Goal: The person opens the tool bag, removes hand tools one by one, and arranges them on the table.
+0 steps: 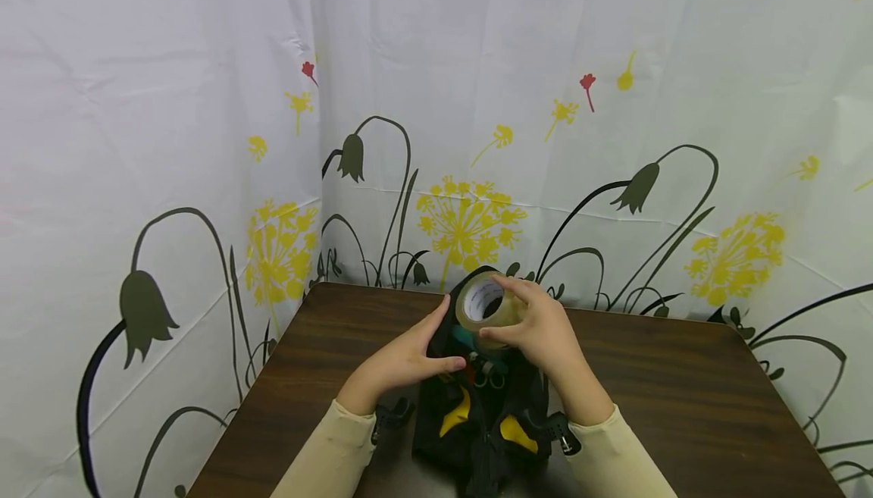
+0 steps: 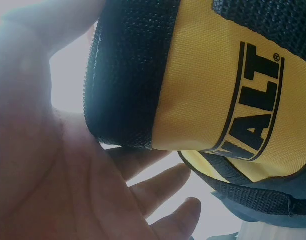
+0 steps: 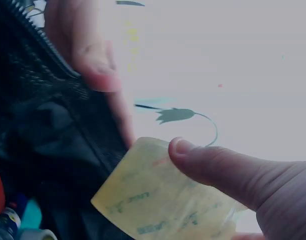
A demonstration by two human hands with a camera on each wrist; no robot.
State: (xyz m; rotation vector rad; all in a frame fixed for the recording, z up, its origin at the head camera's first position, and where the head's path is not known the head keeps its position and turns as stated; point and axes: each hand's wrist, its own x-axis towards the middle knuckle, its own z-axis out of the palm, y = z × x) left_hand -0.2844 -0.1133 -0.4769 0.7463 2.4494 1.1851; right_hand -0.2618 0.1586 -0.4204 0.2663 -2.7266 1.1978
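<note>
A black and yellow tool bag (image 1: 455, 415) sits in the middle of the table with its zipped top apart. My left hand (image 1: 402, 358) holds the bag's left edge, thumb over the zipper side and fingers outside; in the left wrist view several fingertips extend below the yellow panel (image 2: 203, 90), which reads "WALT". My right hand (image 1: 546, 324) grips a wide roll of clear packing tape (image 3: 158, 195) between thumb and fingers, over the bag's far end. In the head view the roll's round hole faces me. Inside the bag lie small ring-shaped handles (image 1: 496, 382) and something teal (image 1: 462, 336).
The dark wooden table (image 1: 675, 399) extends to both sides of the bag. A white curtain (image 1: 382, 28) with printed flowers hangs right behind its far edge and along the left. Black straps (image 1: 394, 415) run near both wrists.
</note>
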